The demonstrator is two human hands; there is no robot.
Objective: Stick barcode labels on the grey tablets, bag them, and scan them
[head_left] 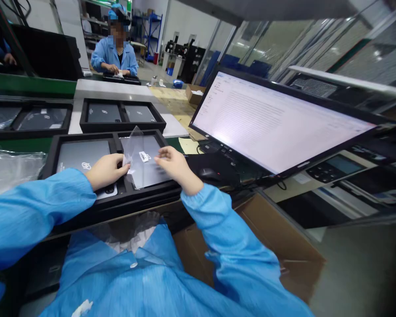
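Note:
In front of me a black foam tray (141, 196) has two compartments, each with a grey tablet. My left hand (107, 171) is closed on a clear plastic sleeve (132, 147) at the left edge of the right-hand tablet (155, 174). The sleeve's upper corner stands up above this tablet, which has a small white label (144, 156). My right hand (178, 168) is over the tablet's right side, thumb and fingertips drawn together beside the label; what they pinch, if anything, I cannot make out. The left-hand tablet (82, 152) lies partly beneath my left wrist.
Another black tray (122, 127) with two tablets sits behind, and one more tray (26, 130) is at left. Clear plastic bags (13, 169) lie at far left. A monitor (270, 123), a mouse (209, 174) and a cardboard box (280, 242) are on the right. A co-worker (115, 55) sits opposite.

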